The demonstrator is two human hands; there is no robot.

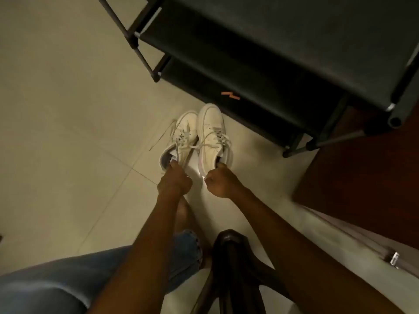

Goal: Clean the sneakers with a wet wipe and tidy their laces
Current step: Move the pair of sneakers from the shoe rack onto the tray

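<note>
- The left sneaker point(181, 134) and right sneaker point(212, 130) are side by side and touching, low over the floor point(68, 109). They are just in front of the rack point(272, 53), toes pointing at it.
- Whether the soles rest on the tiles cannot be told.
- Both are off-white low-tops with thick pale soles. The right one has a faint pink streak along its side near the heel.
- The left sneaker is tilted, its toe leaning in against the right one, and its grey lining is visible at the opening.
- A loose lace point(163, 134) from the left sneaker trails out leftward across the tiles. The right laces point(217, 138) are slack and cross untidily over the tongue.
- The left grip point(174, 181) is curled round the heel rim of the left sneaker, fingers tucked into the opening.
- The right grip point(218, 181) pinches the heel rim of the right sneaker in the same way.
- The rack is black, with tube legs and fabric shelves. Its lowest shelf carries small orange marks point(230, 96) close behind the toes.
- A dark stool point(231, 257) is between the arms, near the camera.
- A leg in jeans point(56, 279) fills the lower left.
- A brown wooden panel point(362, 177) is on the right, with a small metal piece point(394, 259) below it.
</note>
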